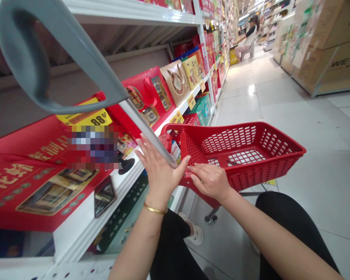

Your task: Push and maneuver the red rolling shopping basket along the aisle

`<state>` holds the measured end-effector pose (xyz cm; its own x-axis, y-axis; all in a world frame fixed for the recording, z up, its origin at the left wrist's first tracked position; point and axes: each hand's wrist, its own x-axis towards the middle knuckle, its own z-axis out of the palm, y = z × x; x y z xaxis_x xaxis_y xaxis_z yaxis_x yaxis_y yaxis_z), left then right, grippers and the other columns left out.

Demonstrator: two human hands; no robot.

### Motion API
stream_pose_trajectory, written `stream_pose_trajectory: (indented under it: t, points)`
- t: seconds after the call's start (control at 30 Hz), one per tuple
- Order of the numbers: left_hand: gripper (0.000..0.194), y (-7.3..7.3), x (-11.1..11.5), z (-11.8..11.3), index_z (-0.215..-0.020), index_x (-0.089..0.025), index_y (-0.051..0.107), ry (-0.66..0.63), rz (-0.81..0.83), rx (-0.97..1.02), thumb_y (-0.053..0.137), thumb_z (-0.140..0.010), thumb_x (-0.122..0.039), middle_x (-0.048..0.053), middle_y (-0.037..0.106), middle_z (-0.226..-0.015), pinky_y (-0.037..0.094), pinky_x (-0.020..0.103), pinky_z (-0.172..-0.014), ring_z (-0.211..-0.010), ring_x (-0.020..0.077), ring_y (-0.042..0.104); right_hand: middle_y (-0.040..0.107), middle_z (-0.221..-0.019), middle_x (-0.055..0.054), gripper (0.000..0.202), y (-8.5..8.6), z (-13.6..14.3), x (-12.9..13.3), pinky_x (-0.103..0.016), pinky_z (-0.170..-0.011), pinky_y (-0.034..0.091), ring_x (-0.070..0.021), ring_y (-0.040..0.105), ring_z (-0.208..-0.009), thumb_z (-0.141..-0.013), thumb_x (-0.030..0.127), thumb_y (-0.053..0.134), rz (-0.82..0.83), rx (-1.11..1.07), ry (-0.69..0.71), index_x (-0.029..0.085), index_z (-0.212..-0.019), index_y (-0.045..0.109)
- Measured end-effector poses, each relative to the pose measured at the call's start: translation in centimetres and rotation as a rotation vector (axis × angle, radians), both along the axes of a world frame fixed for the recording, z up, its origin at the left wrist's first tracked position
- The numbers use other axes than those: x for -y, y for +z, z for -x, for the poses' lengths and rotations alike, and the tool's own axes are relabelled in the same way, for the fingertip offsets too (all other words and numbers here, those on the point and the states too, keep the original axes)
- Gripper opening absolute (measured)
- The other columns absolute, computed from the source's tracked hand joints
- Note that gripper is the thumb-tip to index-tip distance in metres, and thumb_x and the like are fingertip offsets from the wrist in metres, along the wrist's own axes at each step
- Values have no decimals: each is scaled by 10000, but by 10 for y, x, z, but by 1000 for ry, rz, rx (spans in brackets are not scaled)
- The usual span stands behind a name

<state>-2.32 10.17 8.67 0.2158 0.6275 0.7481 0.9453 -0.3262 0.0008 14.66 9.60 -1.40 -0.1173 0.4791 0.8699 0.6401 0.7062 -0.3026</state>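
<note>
A red plastic shopping cart point(245, 167) with slotted walls stands on the floor in front of my knees. From its near end a metal tube point(147, 130) slants up to a grey loop handle point(84, 50) at the upper left. My left hand point(160, 169) lies against the lower tube, its fingers stretched out and its thumb apart. At the cart's near rim, my right hand point(211, 179) has its fingers curled together on the edge beside the tube's base; the fingertips are partly hidden. A small white and blue pack point(175, 151) shows behind the tube.
Shelves on the left hold red gift boxes point(151, 97), a yellow price sign point(90, 116) and a phone-like dark slab point(105, 196). Cardboard cartons point(329, 50) are stacked at the right. Down the aisle a person point(247, 39) sits on a stool.
</note>
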Motion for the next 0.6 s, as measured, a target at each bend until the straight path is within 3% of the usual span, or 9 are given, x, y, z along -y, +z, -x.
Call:
stream_pose_trajectory:
  t: [0.13, 0.23, 0.3, 0.43, 0.6]
  points:
    - [1055, 3, -5, -8, -1672, -126, -6, 33, 92, -27, 643, -942, -526, 230, 59, -1735, -45, 725, -1232, -1592, 415, -120, 776, -1208, -50, 283, 3, -3, -1, -340, -1034, 562, -195, 743, -1113, -1005, 282, 572, 57, 29, -7, 205, -1227, 728]
    - [939, 3, 0, -7, -1679, -170, 29, 62, 164, -58, 587, -982, -461, 194, 104, -1739, -60, 784, -1190, -1589, 435, -117, 715, -1330, -77, 369, 6, -12, -3, -401, -1113, 520, -224, 703, -1211, -1038, 325, 504, 200, 23, -127, 196, -1337, 677]
    - [903, 4, 2, -6, -1682, -208, 66, 47, 213, -96, 576, -987, -478, 173, 144, -1737, -58, 796, -1181, -1599, 435, -43, 740, -1281, -79, 373, 10, -17, -6, -414, -1085, 532, -244, 724, -1167, -1048, 359, 479, 309, 0, -225, 201, -1301, 703]
    - [830, 4, 1, -5, -1658, -247, 236, -59, 288, -242, 554, -977, -599, 140, 232, -1721, 22, 694, -1255, -1606, 365, 137, 816, -1019, -51, 366, 21, -11, -9, -354, -914, 575, -230, 779, -919, -1058, 384, 450, 444, -9, -299, 241, -1092, 785]
    - [808, 2, -2, -3, -1642, -182, 282, -65, 243, -287, 468, -1003, -640, 128, 243, -1718, 74, 577, -1300, -1615, 305, 125, 733, -1300, -62, 386, 24, 15, -5, -383, -1076, 507, -227, 693, -1221, -1063, 297, 408, 378, 16, -205, 210, -1275, 718]
